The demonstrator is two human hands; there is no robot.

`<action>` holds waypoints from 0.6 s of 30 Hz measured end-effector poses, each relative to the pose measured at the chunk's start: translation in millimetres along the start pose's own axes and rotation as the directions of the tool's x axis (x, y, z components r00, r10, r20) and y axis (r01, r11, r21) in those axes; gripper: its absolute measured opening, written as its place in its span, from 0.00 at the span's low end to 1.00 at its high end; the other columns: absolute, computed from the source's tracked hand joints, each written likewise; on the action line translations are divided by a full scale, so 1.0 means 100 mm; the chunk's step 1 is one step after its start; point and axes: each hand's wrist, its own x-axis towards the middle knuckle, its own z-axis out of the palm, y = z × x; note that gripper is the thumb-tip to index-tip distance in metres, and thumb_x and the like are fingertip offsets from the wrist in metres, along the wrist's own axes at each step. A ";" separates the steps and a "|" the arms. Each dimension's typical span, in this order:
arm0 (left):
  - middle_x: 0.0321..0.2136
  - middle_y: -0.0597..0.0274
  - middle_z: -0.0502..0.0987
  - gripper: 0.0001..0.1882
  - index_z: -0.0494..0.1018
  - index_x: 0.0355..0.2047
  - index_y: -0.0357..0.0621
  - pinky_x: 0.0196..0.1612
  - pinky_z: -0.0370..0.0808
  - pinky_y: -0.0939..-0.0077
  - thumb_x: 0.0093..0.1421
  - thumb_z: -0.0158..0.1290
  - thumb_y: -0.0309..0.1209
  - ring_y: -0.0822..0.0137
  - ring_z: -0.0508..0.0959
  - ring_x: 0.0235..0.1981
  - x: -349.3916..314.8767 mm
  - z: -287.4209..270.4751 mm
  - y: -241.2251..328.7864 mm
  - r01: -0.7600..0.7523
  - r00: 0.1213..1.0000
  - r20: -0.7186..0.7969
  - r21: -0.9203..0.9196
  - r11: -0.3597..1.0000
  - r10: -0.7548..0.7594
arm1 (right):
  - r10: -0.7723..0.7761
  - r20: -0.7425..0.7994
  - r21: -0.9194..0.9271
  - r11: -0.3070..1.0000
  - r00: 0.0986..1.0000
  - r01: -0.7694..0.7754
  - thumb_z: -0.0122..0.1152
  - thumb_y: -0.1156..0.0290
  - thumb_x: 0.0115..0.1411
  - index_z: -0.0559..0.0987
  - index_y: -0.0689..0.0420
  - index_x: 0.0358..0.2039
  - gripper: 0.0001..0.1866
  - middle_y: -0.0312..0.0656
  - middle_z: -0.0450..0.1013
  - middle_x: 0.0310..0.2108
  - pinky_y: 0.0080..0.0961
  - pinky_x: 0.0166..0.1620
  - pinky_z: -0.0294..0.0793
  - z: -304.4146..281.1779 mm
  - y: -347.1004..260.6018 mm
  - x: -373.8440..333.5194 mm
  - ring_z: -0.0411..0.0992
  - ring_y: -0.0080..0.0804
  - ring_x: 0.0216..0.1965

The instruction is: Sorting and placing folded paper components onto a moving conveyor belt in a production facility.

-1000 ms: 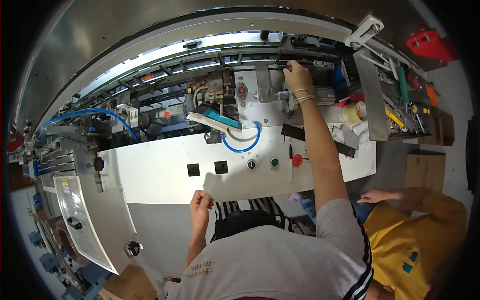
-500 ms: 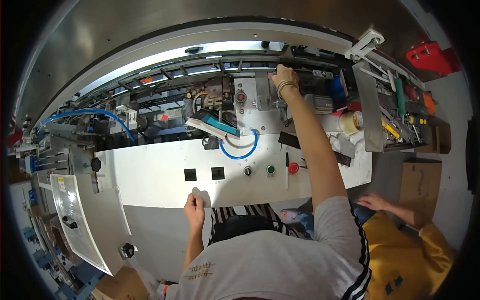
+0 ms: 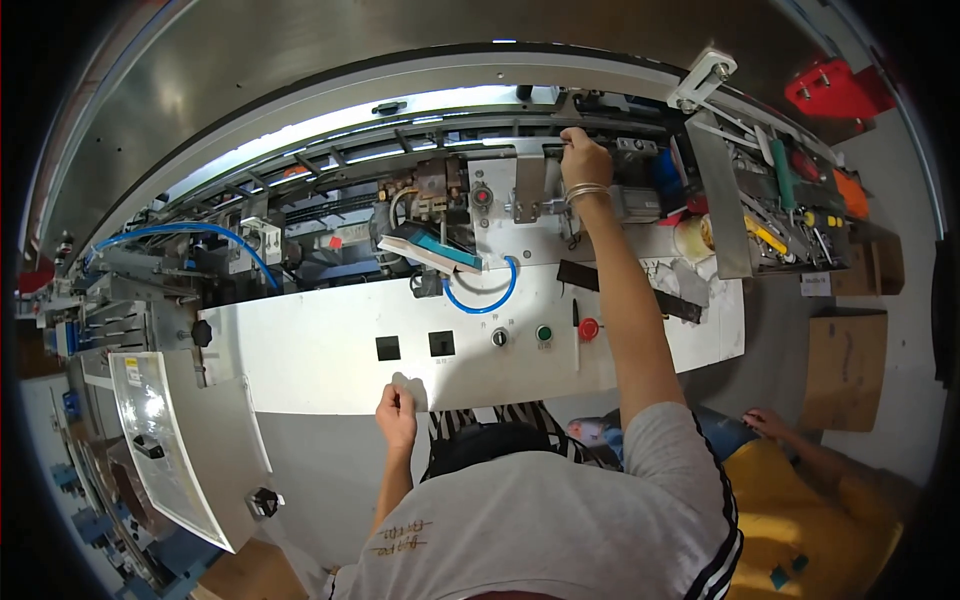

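My right arm reaches across the white machine panel (image 3: 310, 350). My right hand (image 3: 587, 160), with bangles on the wrist, is closed beside a metal bracket (image 3: 530, 185) at the long rail (image 3: 400, 133). Its fingertips are bent inward, and what they hold, if anything, is too small to make out. Down by the panel's front edge, my left hand (image 3: 397, 416) is curled closed in front of two dark square cutouts; anything inside it is hidden. Between the hands are a black selector knob (image 3: 500, 338), a green button (image 3: 544, 333) and a red button (image 3: 588, 328).
A blue hose (image 3: 478, 311) loops over the panel beside a teal-topped box (image 3: 440, 250). A dark bar (image 3: 630, 290) and a pen (image 3: 575, 340) lie on it. At right are a tool tray (image 3: 775, 235) and a person in yellow (image 3: 800, 510). A clear-windowed door (image 3: 160, 430) stands at left.
My right hand has shifted slightly right, away from the bracket, with its fingertips still at the rail. My left hand stays closed at the edge. The other person's hand has moved lower.
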 end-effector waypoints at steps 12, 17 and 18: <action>0.16 0.68 0.64 0.09 0.65 0.23 0.37 0.25 0.62 0.81 0.57 0.45 0.30 0.77 0.61 0.21 0.05 -0.03 0.11 0.084 0.992 0.104 -0.163 0.983 -0.068 | 0.428 0.232 0.588 0.654 0.874 -0.476 0.57 0.67 0.57 0.78 0.60 0.32 0.09 0.37 0.76 0.25 0.15 0.28 0.71 -1.03 0.18 -1.11 0.73 0.20 0.24; 0.16 0.72 0.62 0.14 0.61 0.21 0.47 0.21 0.57 0.86 0.63 0.42 0.37 0.81 0.61 0.18 0.02 -0.04 0.58 0.110 0.973 0.229 -0.372 0.922 -0.024 | 0.545 0.443 0.525 0.485 0.711 -0.699 0.54 0.69 0.59 0.76 0.60 0.37 0.10 0.36 0.74 0.26 0.13 0.28 0.71 -1.42 0.28 -1.65 0.72 0.19 0.24; 0.16 0.73 0.62 0.15 0.61 0.21 0.47 0.21 0.57 0.86 0.64 0.42 0.37 0.81 0.60 0.18 0.03 0.00 0.70 0.098 0.962 0.273 -0.399 0.912 0.016 | 0.546 0.448 0.521 0.485 0.708 -0.703 0.54 0.69 0.59 0.76 0.60 0.37 0.10 0.36 0.74 0.26 0.13 0.28 0.71 -1.42 0.29 -1.74 0.72 0.19 0.24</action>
